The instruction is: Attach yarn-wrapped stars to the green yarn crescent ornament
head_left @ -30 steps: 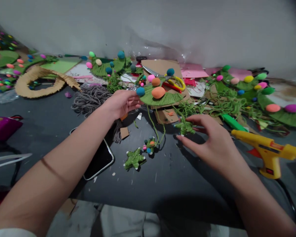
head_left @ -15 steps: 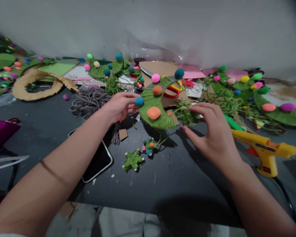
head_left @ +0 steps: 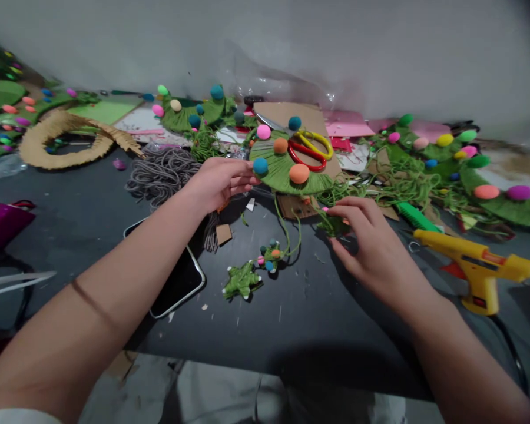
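Observation:
My left hand [head_left: 223,184] grips the left edge of a green yarn-wrapped crescent [head_left: 282,176] dotted with pink, orange and blue pom-poms. The crescent is tilted back above the table, its cardboard underside partly showing. Between the thumb and fingers of my right hand [head_left: 375,250] is a small green yarn-wrapped ornament [head_left: 331,225], largely covered by the fingers. Green strands hang from the crescent toward a small pom-pom-covered star [head_left: 271,258]. Beside that lies a plain green yarn star [head_left: 241,280] with white tips.
Red-and-yellow-handled scissors [head_left: 310,151] lie behind the crescent. A yellow glue gun [head_left: 477,262] sits at right, its cable trailing forward. At left are a phone [head_left: 179,288], grey yarn [head_left: 161,174] and a tan wrapped ring [head_left: 35,150]. More decorated green crescents [head_left: 503,203] line the back.
The crescent has tipped back, its face now seen at a flatter angle. My right hand has moved slightly down with the small ornament, and the hanging strands show more clearly.

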Action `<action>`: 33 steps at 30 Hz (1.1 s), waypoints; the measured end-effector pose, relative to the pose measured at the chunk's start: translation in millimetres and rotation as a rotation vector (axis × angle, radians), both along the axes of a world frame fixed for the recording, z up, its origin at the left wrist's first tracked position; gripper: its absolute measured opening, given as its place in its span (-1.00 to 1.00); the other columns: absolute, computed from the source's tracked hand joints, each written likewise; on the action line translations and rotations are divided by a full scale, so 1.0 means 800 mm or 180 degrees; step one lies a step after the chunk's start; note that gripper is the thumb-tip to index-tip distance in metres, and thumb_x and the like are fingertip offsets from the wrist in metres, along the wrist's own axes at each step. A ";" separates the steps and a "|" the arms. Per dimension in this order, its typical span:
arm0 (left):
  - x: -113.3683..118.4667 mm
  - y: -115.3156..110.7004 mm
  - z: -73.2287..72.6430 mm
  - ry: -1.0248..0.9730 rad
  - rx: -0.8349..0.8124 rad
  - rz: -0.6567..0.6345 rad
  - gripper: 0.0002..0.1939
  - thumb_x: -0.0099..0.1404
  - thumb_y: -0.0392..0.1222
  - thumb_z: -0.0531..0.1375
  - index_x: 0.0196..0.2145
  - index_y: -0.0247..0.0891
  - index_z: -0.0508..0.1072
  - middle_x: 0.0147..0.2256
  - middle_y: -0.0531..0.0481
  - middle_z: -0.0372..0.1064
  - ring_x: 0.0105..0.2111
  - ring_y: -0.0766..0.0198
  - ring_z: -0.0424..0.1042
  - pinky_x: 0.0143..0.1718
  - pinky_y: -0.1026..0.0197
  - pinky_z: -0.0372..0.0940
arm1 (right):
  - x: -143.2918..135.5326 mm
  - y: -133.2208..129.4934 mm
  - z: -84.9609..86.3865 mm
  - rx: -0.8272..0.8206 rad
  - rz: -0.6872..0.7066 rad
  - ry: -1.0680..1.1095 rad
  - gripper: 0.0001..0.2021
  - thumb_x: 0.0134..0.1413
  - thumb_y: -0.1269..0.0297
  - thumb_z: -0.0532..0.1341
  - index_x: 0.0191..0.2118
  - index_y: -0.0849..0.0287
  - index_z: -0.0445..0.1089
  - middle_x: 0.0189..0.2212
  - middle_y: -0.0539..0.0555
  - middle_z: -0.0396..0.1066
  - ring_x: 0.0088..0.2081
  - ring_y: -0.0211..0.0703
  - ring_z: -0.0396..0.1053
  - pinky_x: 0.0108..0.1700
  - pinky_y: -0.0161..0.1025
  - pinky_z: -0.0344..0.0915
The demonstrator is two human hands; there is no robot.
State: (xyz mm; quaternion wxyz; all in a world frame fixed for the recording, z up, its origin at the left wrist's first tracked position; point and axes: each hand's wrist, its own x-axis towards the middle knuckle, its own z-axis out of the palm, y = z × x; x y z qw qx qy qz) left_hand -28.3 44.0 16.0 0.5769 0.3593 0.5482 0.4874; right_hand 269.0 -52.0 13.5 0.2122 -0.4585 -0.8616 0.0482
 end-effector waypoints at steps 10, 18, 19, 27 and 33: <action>-0.001 0.002 -0.007 0.0199 0.0108 -0.0093 -0.97 0.21 -0.31 0.38 -0.38 -0.32 0.61 -0.40 -0.11 0.62 -0.41 0.31 0.60 -0.38 0.35 0.44 | 0.005 -0.018 0.011 -0.0058 0.0721 -0.0530 -0.48 0.31 0.43 0.19 0.35 0.11 0.24 0.30 0.31 0.28 0.23 0.23 0.38 0.18 0.19 0.46; -0.001 0.000 -0.004 0.0189 0.0121 -0.0156 -0.95 0.22 -0.32 0.38 -0.39 -0.32 0.59 -0.43 -0.07 0.59 -0.44 0.36 0.57 -0.39 0.39 0.42 | 0.007 -0.012 0.019 -0.0159 0.0546 0.0487 -0.58 0.31 0.26 0.32 0.24 0.00 0.37 0.15 0.15 0.50 0.16 0.07 0.49 0.21 0.06 0.46; -0.001 0.000 -0.003 0.0199 0.0116 -0.0146 -0.95 0.22 -0.33 0.37 -0.40 -0.32 0.59 -0.43 -0.07 0.58 -0.44 0.35 0.57 -0.39 0.39 0.42 | 0.007 -0.009 0.016 -0.0120 0.0441 0.0476 -0.57 0.29 0.22 0.34 0.22 0.03 0.37 0.14 0.17 0.51 0.14 0.10 0.50 0.19 0.09 0.46; -0.003 0.000 -0.007 0.0127 0.0140 -0.0178 -0.94 0.24 -0.32 0.35 -0.40 -0.32 0.59 -0.41 -0.09 0.59 -0.42 0.34 0.59 -0.40 0.40 0.42 | -0.012 0.006 -0.015 -0.0468 0.0311 0.0268 -0.52 0.25 0.14 0.35 0.21 0.15 0.36 0.13 0.26 0.52 0.13 0.18 0.50 0.13 0.13 0.46; -0.002 -0.001 -0.004 0.0133 0.0113 -0.0174 -0.96 0.26 -0.34 0.34 -0.38 -0.33 0.59 -0.42 -0.08 0.59 -0.43 0.36 0.58 -0.43 0.40 0.40 | -0.016 0.013 -0.015 -0.0688 0.0144 0.0425 -0.60 0.18 0.22 0.36 0.12 0.14 0.41 0.01 0.19 0.58 -0.02 0.11 0.55 -0.02 0.02 0.48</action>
